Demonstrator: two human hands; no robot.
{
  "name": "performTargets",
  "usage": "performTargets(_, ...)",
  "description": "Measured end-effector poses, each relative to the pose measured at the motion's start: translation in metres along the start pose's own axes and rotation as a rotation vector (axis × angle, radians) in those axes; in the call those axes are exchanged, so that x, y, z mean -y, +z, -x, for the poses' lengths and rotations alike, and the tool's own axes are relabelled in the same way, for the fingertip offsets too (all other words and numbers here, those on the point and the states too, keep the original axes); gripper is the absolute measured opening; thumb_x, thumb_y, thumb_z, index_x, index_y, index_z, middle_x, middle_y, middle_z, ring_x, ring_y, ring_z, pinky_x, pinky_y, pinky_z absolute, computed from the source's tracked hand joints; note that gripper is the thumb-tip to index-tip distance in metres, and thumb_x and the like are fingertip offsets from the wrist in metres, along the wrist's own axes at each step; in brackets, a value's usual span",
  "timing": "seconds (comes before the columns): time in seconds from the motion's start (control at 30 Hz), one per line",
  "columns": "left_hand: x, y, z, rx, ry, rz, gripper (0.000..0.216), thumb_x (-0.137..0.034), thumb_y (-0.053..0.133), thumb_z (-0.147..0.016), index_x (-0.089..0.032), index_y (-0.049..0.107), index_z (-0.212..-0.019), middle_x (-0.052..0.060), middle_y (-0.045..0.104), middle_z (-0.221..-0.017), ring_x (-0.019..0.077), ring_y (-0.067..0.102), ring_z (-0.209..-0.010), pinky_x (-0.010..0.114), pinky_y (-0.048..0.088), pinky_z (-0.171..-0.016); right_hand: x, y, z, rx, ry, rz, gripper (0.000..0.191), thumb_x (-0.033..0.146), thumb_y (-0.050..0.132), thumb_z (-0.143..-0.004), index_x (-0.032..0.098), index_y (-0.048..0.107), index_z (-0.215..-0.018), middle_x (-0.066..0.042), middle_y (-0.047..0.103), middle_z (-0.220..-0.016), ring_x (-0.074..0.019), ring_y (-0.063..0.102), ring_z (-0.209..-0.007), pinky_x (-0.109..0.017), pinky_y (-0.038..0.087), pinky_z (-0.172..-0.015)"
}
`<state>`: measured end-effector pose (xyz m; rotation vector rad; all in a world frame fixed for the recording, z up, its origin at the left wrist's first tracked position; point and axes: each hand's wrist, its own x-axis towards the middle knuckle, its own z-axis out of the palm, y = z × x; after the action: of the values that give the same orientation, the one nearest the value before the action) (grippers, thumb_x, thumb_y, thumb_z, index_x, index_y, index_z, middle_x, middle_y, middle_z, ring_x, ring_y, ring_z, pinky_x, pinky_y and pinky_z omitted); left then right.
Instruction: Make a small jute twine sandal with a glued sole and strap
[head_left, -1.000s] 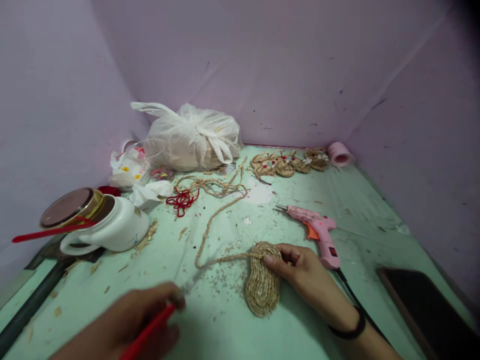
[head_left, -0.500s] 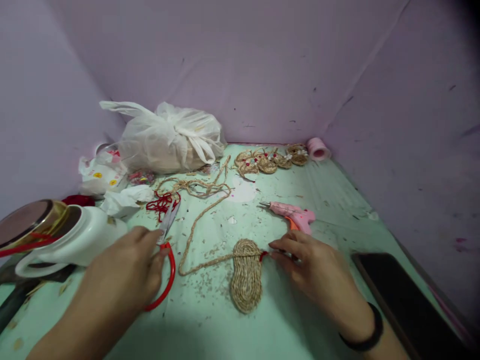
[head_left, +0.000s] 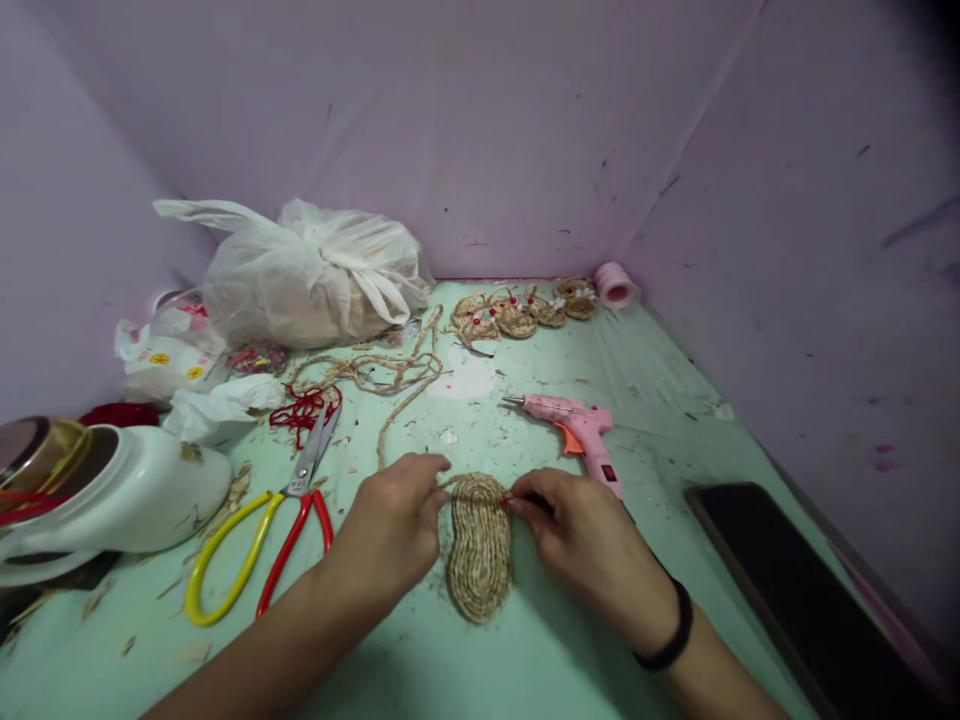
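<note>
A braided straw sole (head_left: 480,550), shaped like a small slipper, lies on the green table (head_left: 570,640) in front of me. My left hand (head_left: 394,535) rests curled at its left edge, fingers pinching the braided rope (head_left: 397,400) where it joins the top of the sole. My right hand (head_left: 585,535) is closed on the sole's upper right edge, pinching something small and red there. Scissors (head_left: 262,540) with one yellow and one red handle lie free on the table left of my left hand.
A pink glue gun (head_left: 577,432) lies just beyond my right hand. A white pot (head_left: 112,490) stands at the left, a white plastic bag (head_left: 307,270) at the back. Finished straw pieces (head_left: 517,312) and a pink roll (head_left: 615,285) sit by the wall. A dark tablet (head_left: 780,590) lies right.
My left hand has put down the scissors and moved right to the top of the sole. My right hand stays on the sole's right edge. The view has shifted a little.
</note>
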<state>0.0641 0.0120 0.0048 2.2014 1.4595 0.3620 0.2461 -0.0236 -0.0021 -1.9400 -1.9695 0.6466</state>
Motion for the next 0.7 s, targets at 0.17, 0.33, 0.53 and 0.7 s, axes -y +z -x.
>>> performTargets(0.17, 0.000, 0.008, -0.004, 0.023, -0.081, 0.181, 0.015, -0.010, 0.048, -0.073, -0.017, 0.062, -0.072, 0.000, 0.062, -0.067, 0.0114, 0.054, -0.063, 0.021, 0.039, -0.058, 0.000, 0.002, 0.000, 0.002, 0.089, -0.089, 0.017, 0.017, 0.051, -0.076, 0.020, 0.068, -0.077, -0.003, 0.069, -0.074, -0.0174, 0.060, -0.066, -0.026, 0.040, -0.059)
performTargets(0.33, -0.003, 0.009, -0.004, 0.060, -0.155, 0.111, 0.015, -0.011, 0.050, -0.070, -0.017, 0.063, -0.064, 0.002, 0.063, -0.066, 0.0132, 0.055, -0.063, 0.023, 0.038, -0.057, 0.006, 0.006, 0.000, 0.013, 0.148, -0.127, 0.017, 0.020, 0.052, -0.075, 0.020, 0.068, -0.071, -0.003, 0.069, -0.067, -0.0164, 0.059, -0.060, -0.024, 0.037, -0.051)
performTargets(0.53, -0.005, 0.007, -0.005, 0.137, -0.094, -0.067, 0.018, -0.010, 0.046, -0.070, -0.016, 0.061, -0.063, 0.004, 0.062, -0.068, 0.0144, 0.055, -0.063, 0.024, 0.036, -0.057, 0.007, 0.006, 0.001, 0.013, 0.120, -0.032, 0.018, 0.018, 0.052, -0.074, 0.021, 0.069, -0.072, -0.003, 0.068, -0.067, -0.0166, 0.060, -0.062, -0.024, 0.039, -0.053)
performTargets(0.7, -0.012, 0.002, -0.001, 0.182, -0.024, -0.246, 0.017, -0.011, 0.042, -0.069, -0.017, 0.057, -0.064, 0.005, 0.059, -0.070, 0.0164, 0.056, -0.062, 0.027, 0.036, -0.055, 0.007, 0.006, 0.004, -0.028, 0.021, 0.043, 0.021, 0.012, 0.050, -0.074, 0.021, 0.069, -0.076, -0.003, 0.065, -0.070, -0.0160, 0.060, -0.066, -0.024, 0.041, -0.060)
